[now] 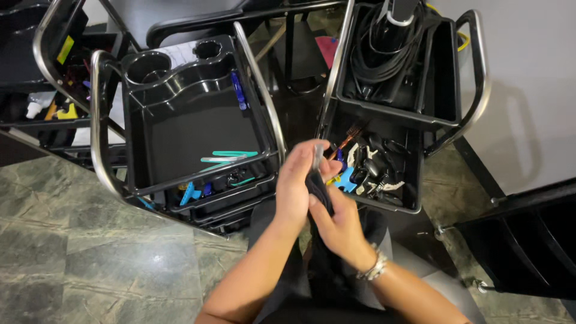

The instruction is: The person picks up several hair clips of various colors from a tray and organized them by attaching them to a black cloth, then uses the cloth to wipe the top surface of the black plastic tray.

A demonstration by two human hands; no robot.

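The left hand (pixel 300 186) and the right hand (pixel 342 225) meet over the lap, both clenched on a dark folded cloth (pixel 319 191) wrapped about a slim grey metal tool (pixel 317 157) whose tip shows above the left fingers (pixel 313 151); the step in hand appears to be wiping, and the next move would call for a steady grip. Beyond stand the black plastic trolley tray with teal hair clips (pixel 180 120) and the black bin of coiled cable (pixel 444 66)
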